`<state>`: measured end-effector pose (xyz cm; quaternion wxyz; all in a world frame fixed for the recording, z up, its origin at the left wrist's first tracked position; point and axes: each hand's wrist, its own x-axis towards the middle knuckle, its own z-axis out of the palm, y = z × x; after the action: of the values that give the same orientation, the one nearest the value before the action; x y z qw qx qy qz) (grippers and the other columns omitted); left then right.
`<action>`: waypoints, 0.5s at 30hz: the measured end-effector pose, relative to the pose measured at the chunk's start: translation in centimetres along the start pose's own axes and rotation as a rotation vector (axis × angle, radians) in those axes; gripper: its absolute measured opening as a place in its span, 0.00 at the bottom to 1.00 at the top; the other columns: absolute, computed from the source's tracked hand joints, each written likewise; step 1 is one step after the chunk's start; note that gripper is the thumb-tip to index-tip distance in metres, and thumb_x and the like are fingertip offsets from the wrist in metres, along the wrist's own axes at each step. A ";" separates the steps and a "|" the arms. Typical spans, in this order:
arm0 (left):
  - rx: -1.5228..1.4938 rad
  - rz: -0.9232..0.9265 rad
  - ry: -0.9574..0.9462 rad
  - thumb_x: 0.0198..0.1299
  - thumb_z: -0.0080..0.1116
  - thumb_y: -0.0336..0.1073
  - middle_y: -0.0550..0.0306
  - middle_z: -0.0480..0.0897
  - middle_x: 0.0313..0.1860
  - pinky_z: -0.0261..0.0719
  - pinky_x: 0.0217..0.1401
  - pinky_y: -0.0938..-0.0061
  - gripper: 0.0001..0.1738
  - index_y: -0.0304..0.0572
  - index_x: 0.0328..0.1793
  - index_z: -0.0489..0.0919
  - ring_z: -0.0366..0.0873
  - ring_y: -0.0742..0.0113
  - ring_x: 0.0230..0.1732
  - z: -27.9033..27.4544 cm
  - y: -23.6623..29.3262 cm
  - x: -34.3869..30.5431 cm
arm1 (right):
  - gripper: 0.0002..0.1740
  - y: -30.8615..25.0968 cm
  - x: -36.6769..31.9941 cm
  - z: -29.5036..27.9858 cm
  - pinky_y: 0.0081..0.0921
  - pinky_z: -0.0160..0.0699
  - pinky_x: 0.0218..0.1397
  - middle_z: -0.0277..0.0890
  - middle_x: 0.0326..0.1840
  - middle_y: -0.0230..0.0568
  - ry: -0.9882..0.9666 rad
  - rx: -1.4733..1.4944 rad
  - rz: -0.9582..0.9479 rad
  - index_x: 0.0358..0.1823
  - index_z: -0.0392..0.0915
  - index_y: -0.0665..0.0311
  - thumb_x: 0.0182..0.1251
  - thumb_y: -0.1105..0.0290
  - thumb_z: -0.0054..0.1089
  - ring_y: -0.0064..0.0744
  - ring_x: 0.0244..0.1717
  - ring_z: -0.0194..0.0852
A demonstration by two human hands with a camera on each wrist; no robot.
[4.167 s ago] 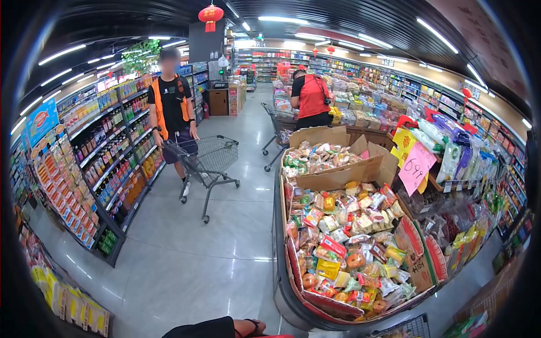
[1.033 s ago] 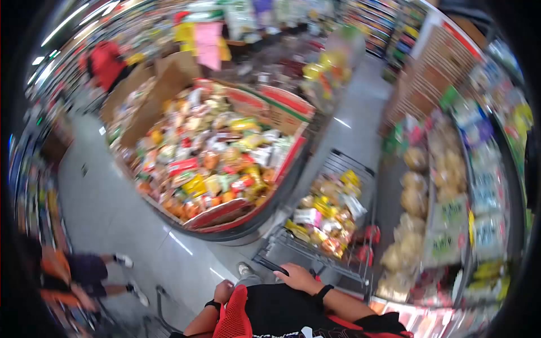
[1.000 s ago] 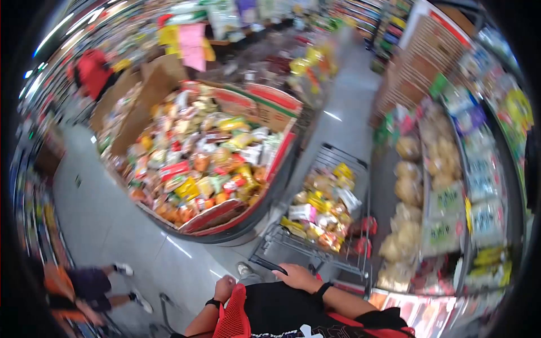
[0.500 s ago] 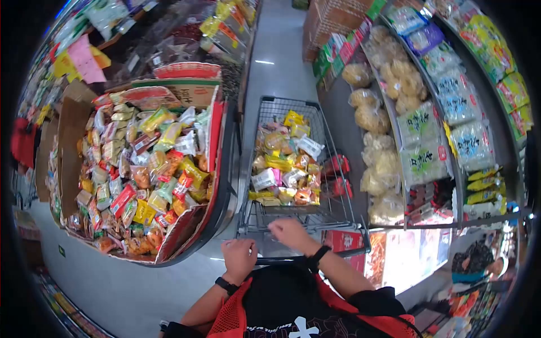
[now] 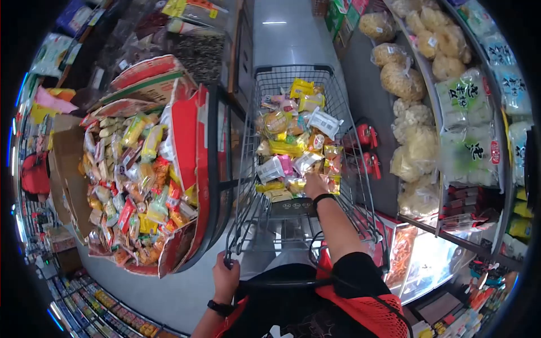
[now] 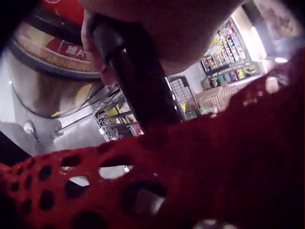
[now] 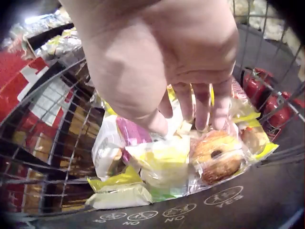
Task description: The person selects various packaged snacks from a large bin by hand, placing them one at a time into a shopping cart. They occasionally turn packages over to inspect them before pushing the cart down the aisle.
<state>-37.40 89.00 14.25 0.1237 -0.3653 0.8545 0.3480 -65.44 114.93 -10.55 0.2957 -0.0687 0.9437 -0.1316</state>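
My right hand (image 5: 316, 186) reaches down into a shopping cart (image 5: 293, 69) in the head view. In the right wrist view its fingers and thumb point down, mostly straight, at the wrapped snacks. A clear-wrapped ring-shaped pastry (image 7: 217, 157) lies just beyond the fingertips, beside a yellow-and-white packet (image 7: 159, 160). More packets fill the cart, among them a white one with dark print (image 5: 324, 124). Down at the left, my left hand (image 5: 225, 276) grips the left end of the black cart handle (image 5: 282, 283); the left wrist view shows the handle passing between palm and fingers.
A red-edged cardboard bin (image 5: 189, 129) heaped with wrapped snacks stands close at the cart's left. Shelves with bagged goods (image 5: 470, 152) line the right side. Red fire extinguishers (image 5: 369, 163) stand between cart and shelves. An aisle floor (image 5: 282, 39) runs ahead.
My view has swung right to face the cart, which appears nearer. The right hand has gone from near the handle into the cart among the packets. The left hand has come down onto the handle.
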 end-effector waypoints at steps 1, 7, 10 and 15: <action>-0.004 -0.010 -0.013 0.60 0.62 0.31 0.51 0.83 0.25 0.80 0.34 0.63 0.19 0.35 0.57 0.77 0.83 0.58 0.26 0.1 -0.2 0.3 | 0.21 -1.7 -0.1 -0.9 0.53 0.78 0.64 0.79 0.63 0.53 -0.058 -0.150 0.055 0.60 0.80 0.62 0.67 0.67 0.55 0.59 0.64 0.78; -0.133 -0.045 -0.044 0.62 0.59 0.26 0.53 0.85 0.28 0.80 0.34 0.67 0.18 0.36 0.59 0.76 0.84 0.63 0.28 0.7 -2.6 0.8 | 0.21 -3.1 1.8 3.7 0.59 0.75 0.61 0.86 0.57 0.38 -0.313 -0.351 0.017 0.58 0.85 0.55 0.78 0.57 0.45 0.40 0.59 0.84; -0.117 -0.045 -0.103 0.64 0.58 0.26 0.53 0.86 0.36 0.82 0.42 0.70 0.17 0.33 0.60 0.76 0.85 0.65 0.34 0.5 -1.9 0.8 | 0.18 -3.9 0.6 1.9 0.57 0.71 0.65 0.86 0.59 0.34 -0.220 -0.177 0.042 0.58 0.86 0.53 0.76 0.62 0.49 0.41 0.59 0.84; -0.187 0.111 -0.236 0.69 0.59 0.29 0.37 0.80 0.58 0.85 0.50 0.66 0.26 0.22 0.70 0.68 0.81 0.53 0.54 0.5 -2.6 1.3 | 0.21 -3.8 -2.7 -3.9 0.46 0.79 0.57 0.86 0.54 0.38 -0.078 -0.056 0.171 0.55 0.87 0.56 0.66 0.55 0.60 0.41 0.58 0.84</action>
<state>-36.46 87.36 11.94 0.1694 -0.2839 0.8168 0.4728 -65.32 112.66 -4.94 0.3402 -0.0010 0.9372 -0.0766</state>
